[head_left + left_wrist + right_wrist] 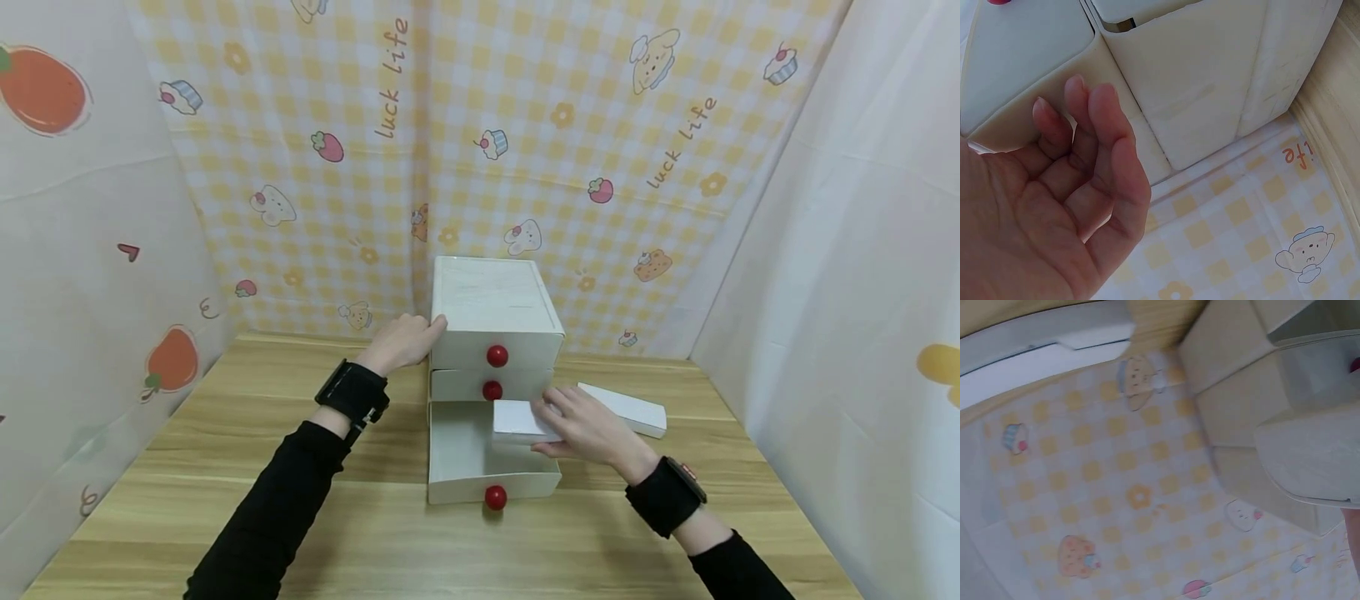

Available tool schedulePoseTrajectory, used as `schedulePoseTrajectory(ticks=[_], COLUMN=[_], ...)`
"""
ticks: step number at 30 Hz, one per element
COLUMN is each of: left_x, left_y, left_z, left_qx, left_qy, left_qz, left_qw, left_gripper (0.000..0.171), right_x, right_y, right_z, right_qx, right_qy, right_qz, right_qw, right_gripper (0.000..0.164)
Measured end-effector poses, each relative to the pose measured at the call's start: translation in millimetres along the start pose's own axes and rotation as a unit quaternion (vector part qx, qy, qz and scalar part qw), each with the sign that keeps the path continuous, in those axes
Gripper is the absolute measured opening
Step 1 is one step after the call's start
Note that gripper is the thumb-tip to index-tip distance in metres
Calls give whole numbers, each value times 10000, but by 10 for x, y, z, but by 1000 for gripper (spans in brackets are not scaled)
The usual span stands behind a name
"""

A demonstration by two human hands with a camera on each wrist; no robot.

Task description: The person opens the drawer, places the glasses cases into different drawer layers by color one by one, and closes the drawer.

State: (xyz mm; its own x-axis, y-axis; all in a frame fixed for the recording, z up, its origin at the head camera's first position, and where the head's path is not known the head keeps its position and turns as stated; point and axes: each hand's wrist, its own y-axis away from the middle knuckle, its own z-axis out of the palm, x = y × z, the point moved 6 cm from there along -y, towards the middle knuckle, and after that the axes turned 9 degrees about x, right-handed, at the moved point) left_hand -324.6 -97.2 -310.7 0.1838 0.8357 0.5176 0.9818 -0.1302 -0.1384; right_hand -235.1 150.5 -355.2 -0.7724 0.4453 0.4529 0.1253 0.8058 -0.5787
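Observation:
A white drawer unit (495, 293) with red round knobs stands on the table; its bottom drawer (459, 490) is pulled out. Over the right part of that drawer, my right hand (588, 429) grips a small white box (517, 421) between thumb and fingers. In the right wrist view the same white box (1313, 456) fills the right side, with only a sliver of the hand showing. My left hand (405, 340) rests at the unit's upper left edge. In the left wrist view its fingers (1119, 169) are loosely bent beside the unit's side wall, holding nothing.
Another long white box (630, 410) lies on the wooden table (360, 533), right of the drawer unit. Behind is a yellow checked cloth (480, 192) with printed figures. White cloths (840, 275) hang at both sides.

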Motion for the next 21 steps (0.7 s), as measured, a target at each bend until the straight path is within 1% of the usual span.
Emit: schedulePoseTrajectory(ticks=[5,10,13,16,21], left_x=[0,5,5,5,3], left_y=[7,8,11,16,19], left_z=[0,10,15,10,-1], left_qx=[-9,-42,-25,-5,39], left_qy=[17,2,9,48,136], left_qz=[0,-12,-23,-22,1], left_qw=[10000,10000,10000,10000,9999], left_gripper=[58,57,57,56,55], right_x=[-102,-175,-228,-297,-412], right_y=[-171,-253,-271,-281,-283], right_z=[147,326,438,530,662], right_qx=[-70,-204,-251,-322,-575], right_qy=[-1,-80,7,209,515], right_qz=[-152,-190,-313,-485,-680], right_qw=[9999,9996,9992,9981,9947], right_gripper=[52,49,48,48,51])
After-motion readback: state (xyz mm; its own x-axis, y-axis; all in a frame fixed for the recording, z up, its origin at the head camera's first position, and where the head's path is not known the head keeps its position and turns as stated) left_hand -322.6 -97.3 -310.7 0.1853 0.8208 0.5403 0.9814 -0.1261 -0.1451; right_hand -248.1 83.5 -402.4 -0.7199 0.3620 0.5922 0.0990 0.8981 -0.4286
